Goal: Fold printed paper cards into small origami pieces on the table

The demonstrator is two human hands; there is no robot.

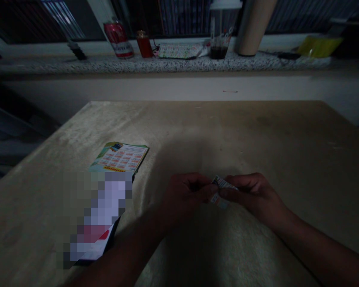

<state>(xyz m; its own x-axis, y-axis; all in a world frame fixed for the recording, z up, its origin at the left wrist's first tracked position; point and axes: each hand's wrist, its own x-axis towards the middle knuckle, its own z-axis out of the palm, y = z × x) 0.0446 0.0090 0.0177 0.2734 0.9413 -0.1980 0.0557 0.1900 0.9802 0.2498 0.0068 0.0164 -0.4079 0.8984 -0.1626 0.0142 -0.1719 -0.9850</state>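
Over the beige table (257, 135), both of my hands meet near the front middle. My left hand (185, 195) and my right hand (254, 195) pinch a small folded piece of printed paper (221, 190) between their fingertips, just above the tabletop. A printed colourful sheet (121, 157) lies flat on the table to the left of my left hand. A stack of papers, partly blurred out (95, 223), lies in front of that sheet.
A speckled stone ledge (77, 63) runs behind the table. On it stand a red can (118, 40), a small red jar (144, 44), a printed pack (179, 50), a cup with dark liquid (223, 28), a tan cylinder (254, 26) and something yellow (318, 46).
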